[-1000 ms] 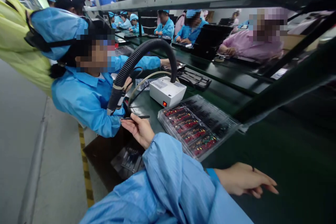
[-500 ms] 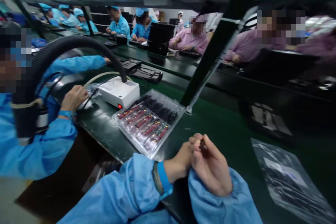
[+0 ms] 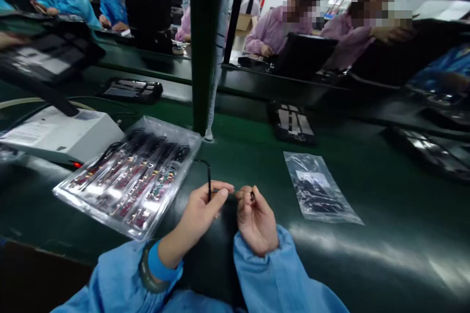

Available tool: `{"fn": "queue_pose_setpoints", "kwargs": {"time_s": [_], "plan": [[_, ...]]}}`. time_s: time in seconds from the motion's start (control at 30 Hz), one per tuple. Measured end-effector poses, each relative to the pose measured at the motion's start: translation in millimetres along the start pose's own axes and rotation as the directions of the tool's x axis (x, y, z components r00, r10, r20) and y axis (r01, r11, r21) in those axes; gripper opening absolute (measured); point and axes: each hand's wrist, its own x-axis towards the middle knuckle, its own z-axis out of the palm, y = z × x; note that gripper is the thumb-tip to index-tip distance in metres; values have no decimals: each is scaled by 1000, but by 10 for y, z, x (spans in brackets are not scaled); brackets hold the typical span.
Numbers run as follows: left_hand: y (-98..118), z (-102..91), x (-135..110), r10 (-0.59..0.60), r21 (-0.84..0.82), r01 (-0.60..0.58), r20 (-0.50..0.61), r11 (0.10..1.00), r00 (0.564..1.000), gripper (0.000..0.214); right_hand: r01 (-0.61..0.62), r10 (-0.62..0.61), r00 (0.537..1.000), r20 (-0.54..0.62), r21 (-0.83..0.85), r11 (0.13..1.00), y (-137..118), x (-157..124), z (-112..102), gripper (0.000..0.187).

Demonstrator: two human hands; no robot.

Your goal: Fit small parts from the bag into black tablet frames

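Note:
My left hand [image 3: 203, 208] is pinched on a thin black cable [image 3: 208, 176] that curls up and back from my fingers. My right hand [image 3: 255, 217] is closed on the cable's other end, holding a small dark piece at my fingertips. Both hands meet just above the green bench top [image 3: 257, 156], near its front edge. A clear plastic tray [image 3: 183, 176] holding several dark and red strip-like parts lies just left of my left hand. Both arms wear blue sleeves, with a dark band on my left wrist.
A white box unit [image 3: 62, 132] with a red light sits at left behind the tray. A clear bag [image 3: 319, 188] with dark parts lies right of my hands. A dark green post [image 3: 203, 49] rises behind. Black trays [image 3: 293, 124] and other seated workers lie beyond.
My view has swung right, away from the co-worker in blue with the black hose. My hands came together from apart and now hold the black cable between them.

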Motion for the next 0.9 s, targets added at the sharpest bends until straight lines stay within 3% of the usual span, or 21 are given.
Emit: {"fn": "queue_pose_setpoints", "kwargs": {"time_s": [0.5, 0.9], "plan": [[-79, 32, 25, -122, 127, 120, 8, 985, 992, 39, -42, 36, 998, 45, 121, 992, -39, -20, 32, 9], [-50, 36, 19, -105, 110, 104, 11, 988, 994, 36, -41, 33, 997, 63, 139, 989, -31, -13, 16, 9]]}}
